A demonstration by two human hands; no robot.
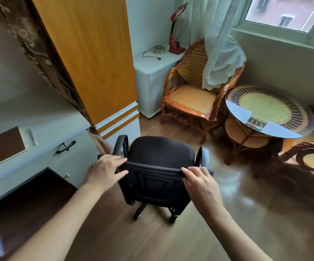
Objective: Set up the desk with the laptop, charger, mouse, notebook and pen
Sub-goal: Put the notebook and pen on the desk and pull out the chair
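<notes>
A black office chair (158, 178) on castors stands on the wood floor in front of me, its back toward me. My left hand (105, 170) grips the left end of the backrest's top edge, thumb behind it. My right hand (201, 182) holds the right end, fingers curled over the edge. On the white desk (45, 129) at the left lie a brown notebook (6, 146) and, beside it, a white pen (32, 137). No laptop, charger or mouse is in view.
A desk drawer with a black handle (65, 147) faces the chair. An orange wardrobe (96, 63) stands behind it. A rattan armchair (195, 91) and a round glass-topped table (269, 113) fill the right. A white cabinet (156, 72) carries a red lamp (175, 34).
</notes>
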